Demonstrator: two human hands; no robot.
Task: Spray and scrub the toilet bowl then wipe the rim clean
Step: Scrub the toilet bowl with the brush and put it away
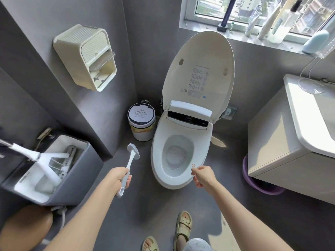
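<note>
The white toilet [181, 183] stands in the middle with its lid [199, 69] raised against the wall and its seat [159, 142] lying flat over the bowl [177, 153]. My left hand [120, 175] grips the handle of a white toilet brush [130, 158], whose flat grey head points up and away, left of the toilet over the floor. My right hand [200, 175] pinches the front right edge of the seat between thumb and fingers.
A small lidded bin [141, 122] sits left of the toilet. A grey mop bucket [72, 189] with a white mop is at the left. A paper box [87, 57] hangs on the wall. A vanity [282, 142] and purple basin [261, 185] are on the right.
</note>
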